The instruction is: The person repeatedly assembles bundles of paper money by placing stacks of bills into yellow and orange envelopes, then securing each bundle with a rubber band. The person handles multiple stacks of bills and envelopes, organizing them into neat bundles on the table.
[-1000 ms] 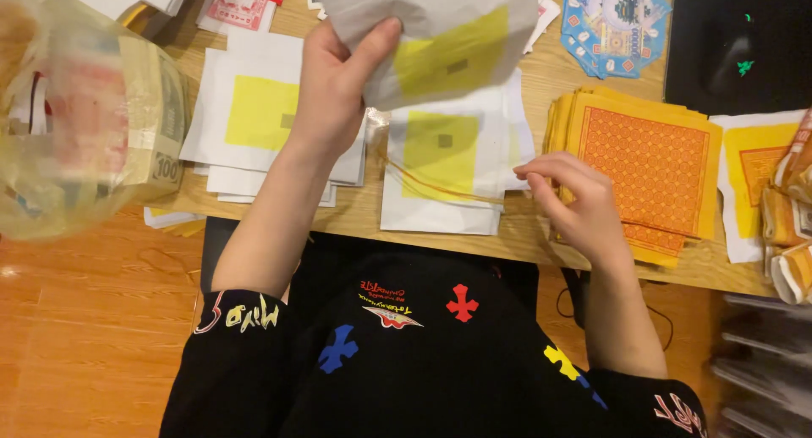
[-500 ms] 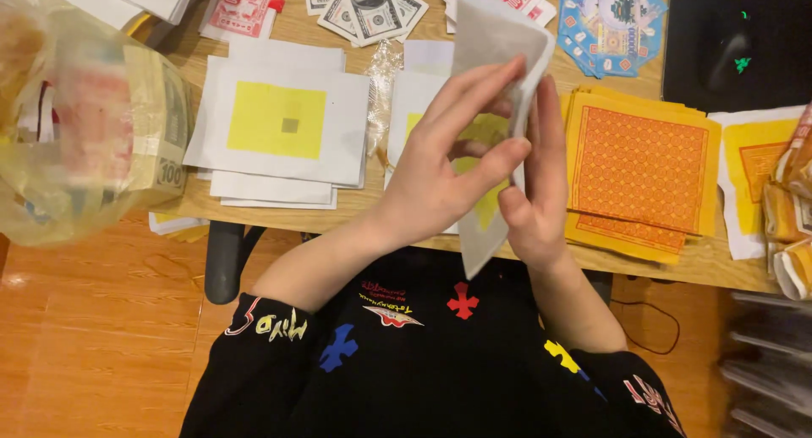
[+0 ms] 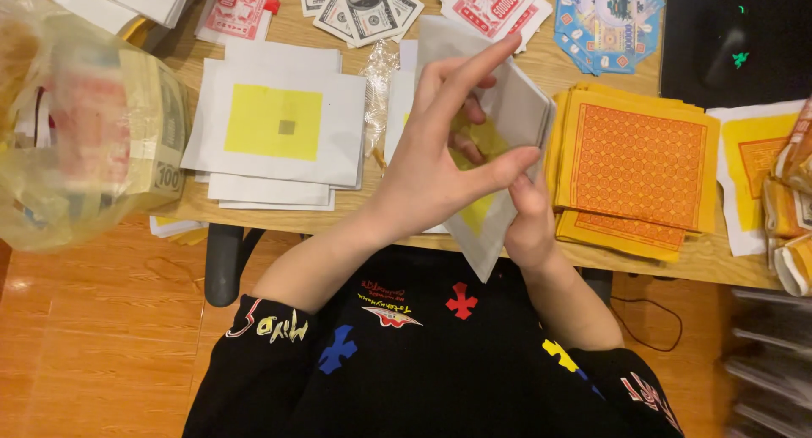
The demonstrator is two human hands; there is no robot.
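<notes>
**One white-and-yellow sheet in hand, stacks on either side**

Both hands are raised over the near edge of the wooden desk (image 3: pixel 592 260), working a single thin white paper sheet with a yellow square (image 3: pixel 507 108); the sheet is held off the desk, bent or part-folded, one corner hanging down toward the person's lap.

Left hand (image 3: pixel 440 163): mostly open, fingers long and spread, forefinger pointing up and far; thumb and fingertips press the sheet from the left side.

Right hand (image 3: pixel 529 222): largely hidden behind the sheet and the left hand; it seems to pinch the lower part of the paper; how far it is closed I cannot tell.

Left of the hands: a low stack of flat white sheets with yellow squares (image 3: pixel 275 125), lying loosely squared; more of the same lie under the hands, mostly covered. Right of the hands: a pile of orange patterned papers (image 3: pixel 634 163), flat and untouched. Far side: printed paper notes (image 3: pixel 359 11) fanned out, red-printed slips (image 3: pixel 491 2), blue octagonal cards (image 3: pixel 609 19). Far left: a plastic bag of bundled notes (image 3: pixel 76 125).

Judgement: the fold looks only begun; no finished folded pieces are visible; the flat stacks suggest most of the work is left.
</notes>
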